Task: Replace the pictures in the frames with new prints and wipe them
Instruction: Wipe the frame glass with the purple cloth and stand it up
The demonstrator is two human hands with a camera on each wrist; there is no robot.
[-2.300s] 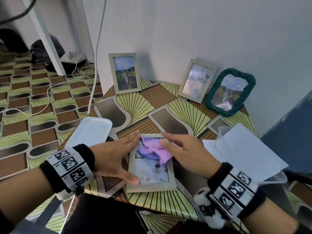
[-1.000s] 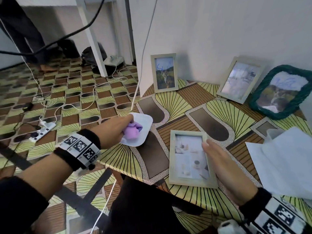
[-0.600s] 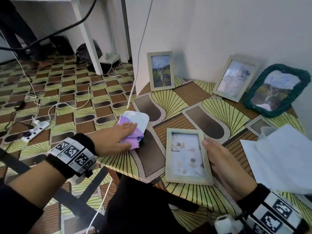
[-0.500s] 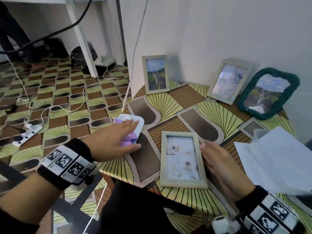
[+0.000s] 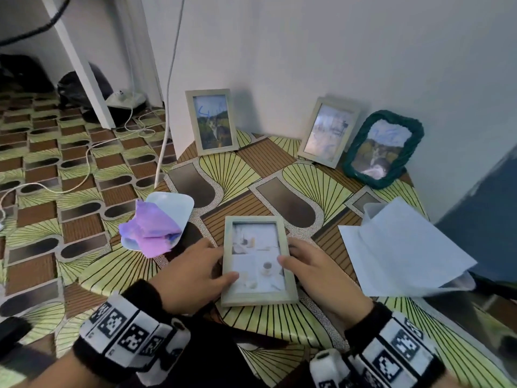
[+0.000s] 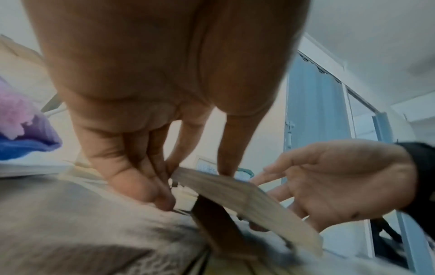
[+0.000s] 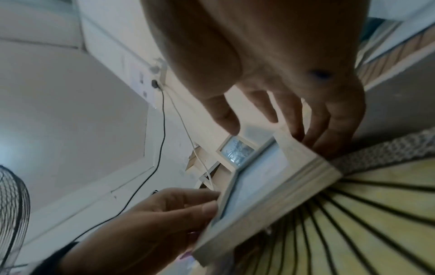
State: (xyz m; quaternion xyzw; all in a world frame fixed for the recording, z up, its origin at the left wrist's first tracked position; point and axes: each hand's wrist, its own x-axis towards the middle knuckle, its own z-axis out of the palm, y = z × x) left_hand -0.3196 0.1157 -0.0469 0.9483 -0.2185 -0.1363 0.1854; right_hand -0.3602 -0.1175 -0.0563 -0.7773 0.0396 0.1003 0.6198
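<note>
Both of my hands are on the one frame (image 5: 258,260) lying face up on the table (image 5: 307,317), and that is why neither is doing anything else. My left hand (image 5: 193,278) has its thumb curled over the left rail onto the glass, with the fingers tucked under that edge; the left wrist view shows the frame tilted up off the tablecloth there, so I judge I am lifting it, not pressing it flat. My right hand (image 5: 313,275) mirrors this on the right rail, thumb on top and fingers clamped along the outer edge, which keeps the frame from sliding away as the other side rises.

The purple cloth (image 5: 152,231) sits bunched on a small white tray (image 5: 179,205) just beyond and to the left of my left hand, apart from it. I take that as parked within reach for the next wipe.

Loose white sheets (image 5: 400,247) lie to the right of my right hand, not touching it; whether they are the new prints I cannot tell.

Beyond my fingertips, three more frames lean against the wall: a pale one (image 5: 211,121) ahead of the left hand, another pale one (image 5: 327,131) and a green woven one (image 5: 383,148) ahead of the right. Propped upright like that, they seem either finished or waiting.
</note>
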